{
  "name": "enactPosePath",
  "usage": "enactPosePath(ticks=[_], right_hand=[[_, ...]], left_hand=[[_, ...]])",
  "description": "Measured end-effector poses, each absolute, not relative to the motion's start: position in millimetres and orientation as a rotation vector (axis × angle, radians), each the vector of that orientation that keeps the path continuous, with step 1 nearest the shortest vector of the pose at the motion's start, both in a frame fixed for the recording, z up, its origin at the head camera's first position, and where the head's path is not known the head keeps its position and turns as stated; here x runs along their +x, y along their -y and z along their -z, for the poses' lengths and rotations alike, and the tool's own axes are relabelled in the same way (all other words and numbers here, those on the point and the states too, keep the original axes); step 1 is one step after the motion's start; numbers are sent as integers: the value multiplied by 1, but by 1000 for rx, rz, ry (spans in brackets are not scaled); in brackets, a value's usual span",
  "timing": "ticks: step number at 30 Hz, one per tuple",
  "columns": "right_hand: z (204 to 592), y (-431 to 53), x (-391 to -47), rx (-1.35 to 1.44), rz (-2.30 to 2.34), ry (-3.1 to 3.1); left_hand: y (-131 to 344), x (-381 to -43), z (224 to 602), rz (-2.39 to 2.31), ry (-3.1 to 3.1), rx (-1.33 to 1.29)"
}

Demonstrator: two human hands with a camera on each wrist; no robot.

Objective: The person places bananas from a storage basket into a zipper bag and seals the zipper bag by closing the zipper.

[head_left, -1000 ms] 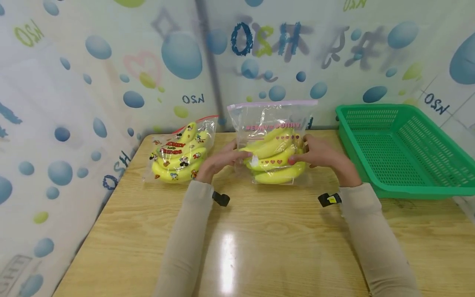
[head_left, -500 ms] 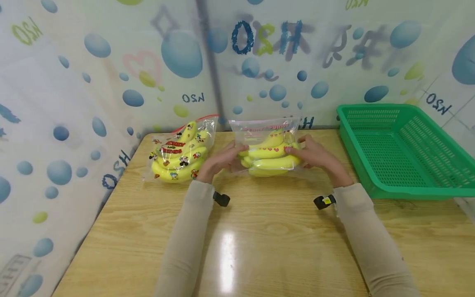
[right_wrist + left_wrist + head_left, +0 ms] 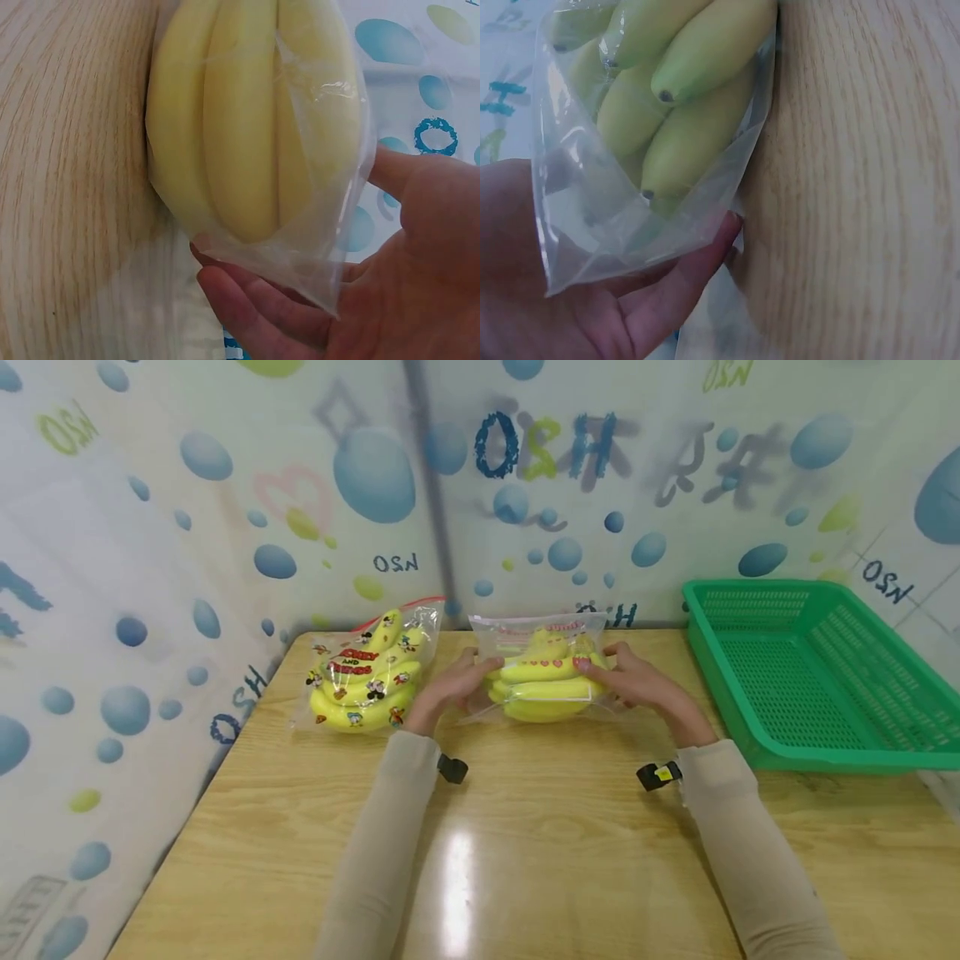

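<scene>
A clear zip bag of bananas (image 3: 543, 689), printed with pink lettering and hearts, lies at the back middle of the table, its top leaning toward the wall. My left hand (image 3: 456, 683) holds its left side, and my right hand (image 3: 636, 680) holds its right side. In the left wrist view, fingers (image 3: 679, 292) reach under the bag's corner below several banana tips. The right wrist view has the thumb on one side of the bag and the fingers (image 3: 247, 304) curled at its lower corner. To the left sits another bag of bananas (image 3: 363, 689) with a red zip and cartoon prints.
A green plastic basket (image 3: 750, 727) with mesh walls stands on the right of the wooden table (image 3: 555, 860). A printed sheet (image 3: 300, 435) with blue bubbles hangs behind the table and along its left side.
Between my hands, the bag has gone from standing upright to lying back, its top edge now much lower. Both hands have stayed on its sides. The head view has shifted slightly.
</scene>
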State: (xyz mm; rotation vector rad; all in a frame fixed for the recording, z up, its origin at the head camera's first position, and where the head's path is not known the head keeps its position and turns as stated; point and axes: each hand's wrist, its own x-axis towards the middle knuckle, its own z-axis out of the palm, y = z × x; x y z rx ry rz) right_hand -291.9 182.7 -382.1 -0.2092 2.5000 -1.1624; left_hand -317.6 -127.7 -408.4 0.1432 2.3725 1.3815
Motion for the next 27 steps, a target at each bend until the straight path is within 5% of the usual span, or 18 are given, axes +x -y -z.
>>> enactPosePath(ticks=[27], right_hand=[[353, -184, -275, -262, 1099, -2681]], left_hand=[[118, -310, 403, -1256, -2565, 168]])
